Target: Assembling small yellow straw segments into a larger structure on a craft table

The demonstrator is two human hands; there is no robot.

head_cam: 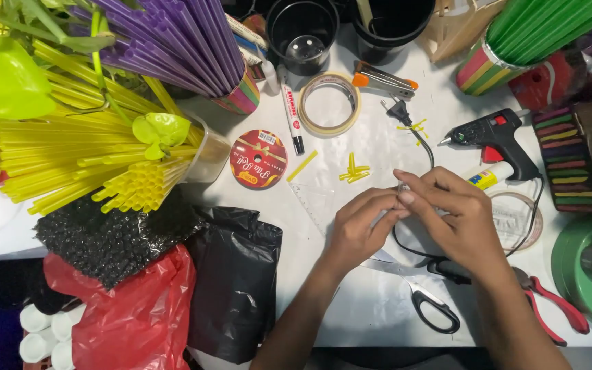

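A small pale piece (401,190), too small to tell what it is, sits pinched between both hands above the white surface (351,301). The left hand (361,226) and the right hand (457,212) meet over it, fingers (405,199) clamped together on it. Just behind lie cut yellow straw bits (354,173) and a black glue gun (495,140); scissors (433,308) lie nearer the person.

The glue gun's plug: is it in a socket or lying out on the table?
Out. The plug lies loose on the white table beside the tape roll, prongs bare, with no socket around it.
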